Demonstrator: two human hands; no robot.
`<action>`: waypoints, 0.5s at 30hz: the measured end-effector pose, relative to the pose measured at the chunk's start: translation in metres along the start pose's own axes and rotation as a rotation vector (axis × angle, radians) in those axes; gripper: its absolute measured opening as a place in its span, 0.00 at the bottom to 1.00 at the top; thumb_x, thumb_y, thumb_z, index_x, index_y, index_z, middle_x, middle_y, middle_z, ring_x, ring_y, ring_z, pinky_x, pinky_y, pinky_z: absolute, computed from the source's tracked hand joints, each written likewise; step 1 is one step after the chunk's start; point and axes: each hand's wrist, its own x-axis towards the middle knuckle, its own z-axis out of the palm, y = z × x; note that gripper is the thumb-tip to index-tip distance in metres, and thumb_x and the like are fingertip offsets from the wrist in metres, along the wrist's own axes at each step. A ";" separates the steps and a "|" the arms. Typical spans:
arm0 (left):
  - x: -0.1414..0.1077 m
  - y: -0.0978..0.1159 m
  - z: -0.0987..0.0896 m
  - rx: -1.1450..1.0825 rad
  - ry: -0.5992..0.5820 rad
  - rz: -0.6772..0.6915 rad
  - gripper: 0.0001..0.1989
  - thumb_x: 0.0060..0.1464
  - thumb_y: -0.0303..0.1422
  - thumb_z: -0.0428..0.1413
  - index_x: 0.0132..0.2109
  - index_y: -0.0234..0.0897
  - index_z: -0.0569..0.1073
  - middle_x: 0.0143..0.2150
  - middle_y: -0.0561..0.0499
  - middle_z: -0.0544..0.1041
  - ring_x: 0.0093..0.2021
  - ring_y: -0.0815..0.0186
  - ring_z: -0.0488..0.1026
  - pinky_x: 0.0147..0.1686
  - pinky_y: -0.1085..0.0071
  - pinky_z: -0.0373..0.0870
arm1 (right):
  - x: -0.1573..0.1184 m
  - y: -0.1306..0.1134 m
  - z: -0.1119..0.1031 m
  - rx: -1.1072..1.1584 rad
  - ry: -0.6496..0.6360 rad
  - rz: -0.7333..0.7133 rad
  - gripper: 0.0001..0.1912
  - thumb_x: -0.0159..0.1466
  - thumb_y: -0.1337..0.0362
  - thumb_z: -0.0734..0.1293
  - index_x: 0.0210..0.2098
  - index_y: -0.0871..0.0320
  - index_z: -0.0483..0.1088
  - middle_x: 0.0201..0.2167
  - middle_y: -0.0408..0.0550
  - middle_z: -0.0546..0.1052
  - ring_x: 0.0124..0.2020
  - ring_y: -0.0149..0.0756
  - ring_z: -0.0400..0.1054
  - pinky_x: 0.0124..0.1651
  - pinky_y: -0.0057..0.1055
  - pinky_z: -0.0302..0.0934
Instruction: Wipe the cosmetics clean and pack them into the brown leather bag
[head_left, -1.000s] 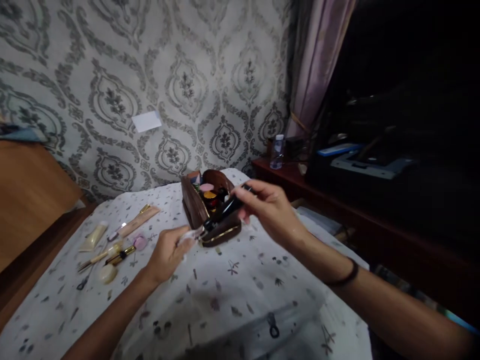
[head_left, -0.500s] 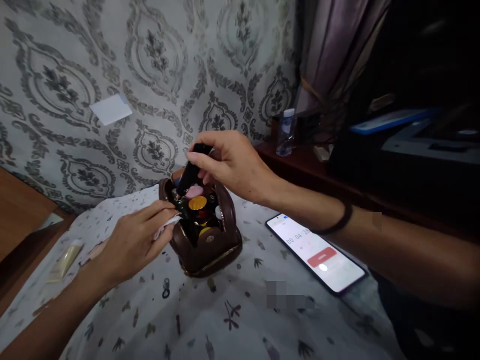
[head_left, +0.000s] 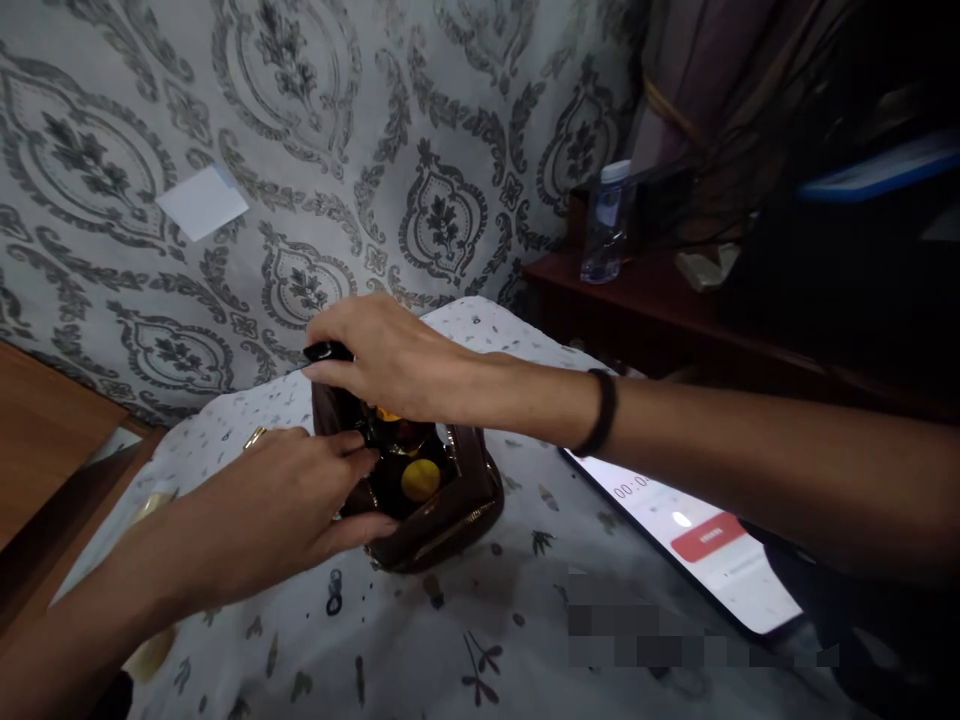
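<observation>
toward the left edge of the sheet [head_left: 442, 665], a pale tube [head_left: 148, 508] shows partly behind the left forearm, a gold-coloured item [head_left: 255, 437] beside the hand. the left hand [head_left: 262, 500] is at the bag's left side, fingers bent over the opening, thumb apart along the near rim, probably to steady the bag and keep its mouth wide. whether they pinch its wall, i can't tell. the right hand [head_left: 397, 360] reaches over the bag's far left part, thumb and fingers closed on a black item [head_left: 328, 351]; that high hold seems to suit a narrow thing in a crowded mouth. the bag [head_left: 480, 510] sits upright near the sheet's far edge, unzipped, dark brown and slightly glossy, with a gold-toned zip and a round yellow top [head_left: 421, 481] among dark contents. right of it, a lit phone [head_left: 705, 560] lies face up, partly behind the right forearm.
</observation>
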 end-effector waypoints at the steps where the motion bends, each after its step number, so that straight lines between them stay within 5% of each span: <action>1: 0.001 -0.001 -0.001 -0.013 -0.028 0.024 0.22 0.63 0.51 0.48 0.49 0.40 0.75 0.41 0.48 0.78 0.32 0.61 0.75 0.29 0.68 0.66 | 0.002 -0.001 0.002 -0.003 -0.017 0.006 0.05 0.67 0.64 0.65 0.38 0.61 0.70 0.31 0.44 0.73 0.37 0.31 0.66 0.39 0.26 0.56; 15: 0.003 -0.006 -0.006 -0.099 -0.135 0.064 0.12 0.60 0.42 0.56 0.45 0.42 0.76 0.39 0.52 0.78 0.37 0.61 0.76 0.37 0.67 0.65 | 0.012 0.005 0.014 0.092 0.008 0.004 0.04 0.65 0.66 0.66 0.35 0.61 0.71 0.26 0.41 0.70 0.33 0.29 0.66 0.38 0.25 0.56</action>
